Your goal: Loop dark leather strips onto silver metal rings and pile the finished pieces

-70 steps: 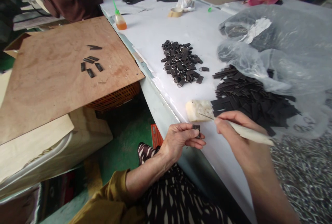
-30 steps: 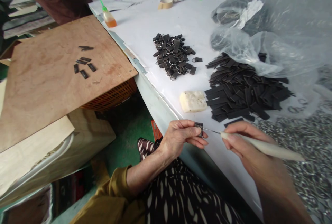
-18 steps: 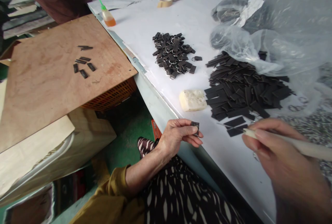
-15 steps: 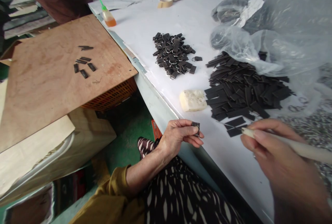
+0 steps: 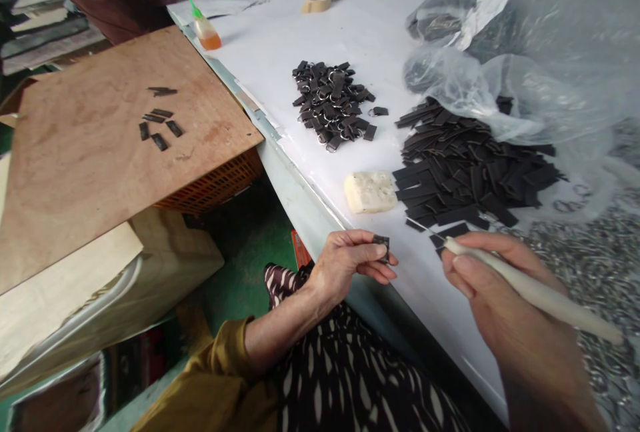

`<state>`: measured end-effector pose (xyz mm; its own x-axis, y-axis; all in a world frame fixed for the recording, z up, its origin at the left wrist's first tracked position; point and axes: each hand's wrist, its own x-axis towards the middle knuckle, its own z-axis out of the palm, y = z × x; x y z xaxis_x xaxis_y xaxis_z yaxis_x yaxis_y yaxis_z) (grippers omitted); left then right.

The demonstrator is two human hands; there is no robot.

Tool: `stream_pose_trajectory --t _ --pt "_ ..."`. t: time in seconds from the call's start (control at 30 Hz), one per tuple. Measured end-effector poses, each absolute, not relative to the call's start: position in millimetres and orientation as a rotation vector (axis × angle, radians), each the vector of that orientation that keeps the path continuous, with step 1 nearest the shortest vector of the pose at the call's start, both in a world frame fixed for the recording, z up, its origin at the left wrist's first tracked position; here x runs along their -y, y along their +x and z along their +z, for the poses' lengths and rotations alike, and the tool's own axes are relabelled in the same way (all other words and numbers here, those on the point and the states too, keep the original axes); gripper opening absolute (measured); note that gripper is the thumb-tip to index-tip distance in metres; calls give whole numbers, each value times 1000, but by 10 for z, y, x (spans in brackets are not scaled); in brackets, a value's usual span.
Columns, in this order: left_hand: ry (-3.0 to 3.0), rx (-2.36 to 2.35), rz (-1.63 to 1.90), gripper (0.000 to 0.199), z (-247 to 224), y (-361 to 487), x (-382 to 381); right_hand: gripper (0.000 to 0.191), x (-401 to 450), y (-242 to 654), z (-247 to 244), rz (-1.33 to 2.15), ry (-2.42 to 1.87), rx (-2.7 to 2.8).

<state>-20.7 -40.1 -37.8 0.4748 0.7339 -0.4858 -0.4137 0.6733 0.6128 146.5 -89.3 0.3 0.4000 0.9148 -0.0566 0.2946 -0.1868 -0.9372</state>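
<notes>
My left hand (image 5: 340, 264) is at the table's near edge, pinching a small dark leather tab (image 5: 382, 243) between thumb and fingers. In my right hand (image 5: 505, 312) is an awl (image 5: 530, 289) with a pale handle, gripped like a pen. Its thin metal tip points left toward the tab, apart from it. Beyond the tip lies a heap of flat dark strips (image 5: 480, 172). A cream-coloured, pitted block (image 5: 371, 192) sits just past my left hand. Farther back is a pile of dark tabs fitted with metal rings (image 5: 330, 102).
Loose metal rings (image 5: 605, 365) cover the table's right side, under a clear plastic bag (image 5: 540, 72). An orange-filled bottle (image 5: 207, 35) and a tape roll (image 5: 316, 2) stand farther off. Several dark pieces lie on a wooden board (image 5: 100, 152) at left; a person (image 5: 120, 2) sits behind it.
My right hand has moved left with the awl, bringing its tip closer to my left hand. My left hand, still holding the tab, has shifted slightly right.
</notes>
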Motion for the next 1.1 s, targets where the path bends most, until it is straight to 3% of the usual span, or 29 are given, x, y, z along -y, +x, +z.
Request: stream_pose_trajectory --t 0.43,1.1 --pt "624 -869 754 22 -369 -149 461 14 944 1242 -25 563 -1763 1470" --pt "578 -850 762 20 -419 -25 525 11 959 1253 -64 642 -1735 1493"
